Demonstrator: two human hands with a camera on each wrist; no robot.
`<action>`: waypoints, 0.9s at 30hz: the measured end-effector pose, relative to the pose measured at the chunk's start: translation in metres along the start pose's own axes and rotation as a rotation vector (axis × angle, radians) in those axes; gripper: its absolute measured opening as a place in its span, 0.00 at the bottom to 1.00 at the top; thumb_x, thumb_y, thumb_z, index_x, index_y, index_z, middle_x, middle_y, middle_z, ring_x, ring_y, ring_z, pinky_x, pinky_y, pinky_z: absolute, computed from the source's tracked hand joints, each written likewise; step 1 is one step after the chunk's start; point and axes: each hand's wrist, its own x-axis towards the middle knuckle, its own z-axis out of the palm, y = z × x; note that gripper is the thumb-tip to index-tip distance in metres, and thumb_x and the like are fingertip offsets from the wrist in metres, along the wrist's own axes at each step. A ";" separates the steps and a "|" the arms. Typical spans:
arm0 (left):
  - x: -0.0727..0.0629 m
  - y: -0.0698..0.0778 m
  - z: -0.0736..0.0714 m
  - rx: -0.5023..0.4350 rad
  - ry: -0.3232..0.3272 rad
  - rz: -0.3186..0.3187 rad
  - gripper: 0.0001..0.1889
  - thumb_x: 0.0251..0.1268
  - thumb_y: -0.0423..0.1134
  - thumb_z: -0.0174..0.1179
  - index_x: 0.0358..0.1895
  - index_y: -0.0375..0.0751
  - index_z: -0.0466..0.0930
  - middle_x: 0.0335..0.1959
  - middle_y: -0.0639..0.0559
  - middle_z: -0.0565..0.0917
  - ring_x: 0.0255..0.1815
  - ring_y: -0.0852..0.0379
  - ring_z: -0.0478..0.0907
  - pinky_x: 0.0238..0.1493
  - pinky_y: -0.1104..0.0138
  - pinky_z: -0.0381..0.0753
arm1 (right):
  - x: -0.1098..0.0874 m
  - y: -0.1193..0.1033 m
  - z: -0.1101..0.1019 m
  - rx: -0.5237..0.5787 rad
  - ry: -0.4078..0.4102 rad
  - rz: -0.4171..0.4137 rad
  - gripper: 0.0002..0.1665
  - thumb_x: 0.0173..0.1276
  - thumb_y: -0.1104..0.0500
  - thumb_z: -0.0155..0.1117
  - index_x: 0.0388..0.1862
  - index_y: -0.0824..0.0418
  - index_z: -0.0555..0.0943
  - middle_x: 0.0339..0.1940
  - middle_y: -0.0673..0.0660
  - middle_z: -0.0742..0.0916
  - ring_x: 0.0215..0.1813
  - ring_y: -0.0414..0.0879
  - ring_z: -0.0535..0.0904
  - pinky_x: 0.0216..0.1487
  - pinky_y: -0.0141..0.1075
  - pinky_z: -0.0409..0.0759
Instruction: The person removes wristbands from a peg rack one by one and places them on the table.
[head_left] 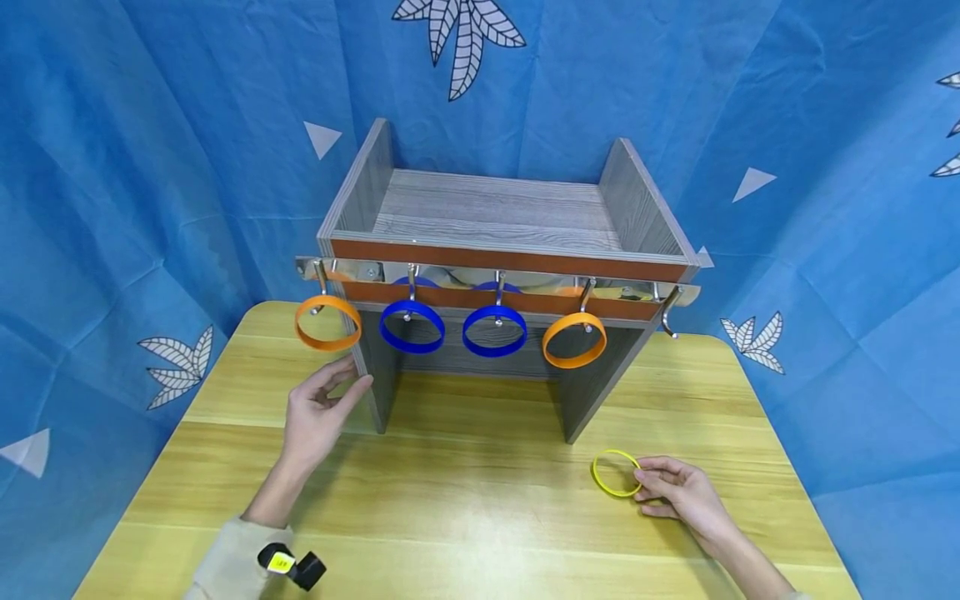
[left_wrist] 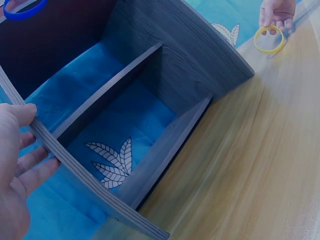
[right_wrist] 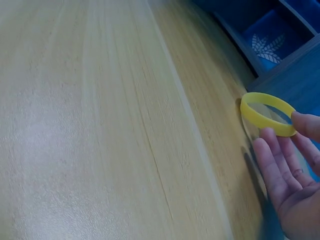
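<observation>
While my left hand (head_left: 318,417) pinches the front edge of the grey shelf's (head_left: 495,200) left panel, an orange band (head_left: 327,344), two blue bands (head_left: 412,347) and another orange band (head_left: 574,362) hang along its hooks (head_left: 666,317). Farther right, over the wooden table (head_left: 465,517), is the yellow band (right_wrist: 257,119). I judge it light, soft and springy, hard to break and unlikely to slip; one side of its rim seems the place to grip, gently, so the loop stays round. There my right hand (head_left: 678,492) pinches it between thumb and fingers.
</observation>
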 end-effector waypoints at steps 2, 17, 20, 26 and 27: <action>0.000 0.000 0.000 -0.002 0.000 0.001 0.16 0.65 0.21 0.68 0.55 0.23 0.84 0.44 0.77 0.88 0.48 0.77 0.86 0.41 0.79 0.89 | 0.001 0.000 -0.001 -0.008 0.005 0.014 0.15 0.79 0.59 0.64 0.60 0.64 0.79 0.41 0.45 0.92 0.40 0.40 0.90 0.45 0.36 0.93; 0.001 0.001 0.001 -0.002 -0.005 0.007 0.16 0.66 0.21 0.67 0.56 0.23 0.83 0.44 0.77 0.88 0.48 0.77 0.86 0.42 0.78 0.89 | 0.004 0.000 -0.005 -0.079 -0.020 0.056 0.23 0.80 0.57 0.64 0.65 0.70 0.76 0.41 0.44 0.92 0.41 0.40 0.90 0.46 0.35 0.93; 0.001 0.001 0.001 -0.002 -0.010 0.004 0.16 0.66 0.22 0.67 0.56 0.23 0.84 0.44 0.77 0.88 0.48 0.77 0.86 0.42 0.78 0.89 | 0.005 0.002 -0.006 -0.116 -0.021 0.040 0.26 0.80 0.57 0.63 0.66 0.75 0.74 0.41 0.44 0.92 0.40 0.40 0.90 0.45 0.35 0.93; 0.001 0.002 0.001 0.001 -0.004 0.007 0.16 0.66 0.21 0.67 0.56 0.23 0.84 0.44 0.77 0.88 0.48 0.77 0.86 0.42 0.78 0.89 | 0.007 0.003 -0.007 -0.188 -0.013 0.033 0.31 0.80 0.57 0.64 0.69 0.79 0.72 0.41 0.46 0.92 0.40 0.39 0.90 0.44 0.34 0.93; 0.001 0.002 0.002 0.000 -0.002 0.008 0.16 0.66 0.21 0.67 0.56 0.23 0.84 0.44 0.76 0.88 0.48 0.77 0.86 0.42 0.78 0.89 | 0.007 0.002 -0.007 -0.195 -0.017 0.033 0.31 0.80 0.57 0.64 0.69 0.80 0.72 0.41 0.46 0.92 0.40 0.39 0.90 0.43 0.34 0.93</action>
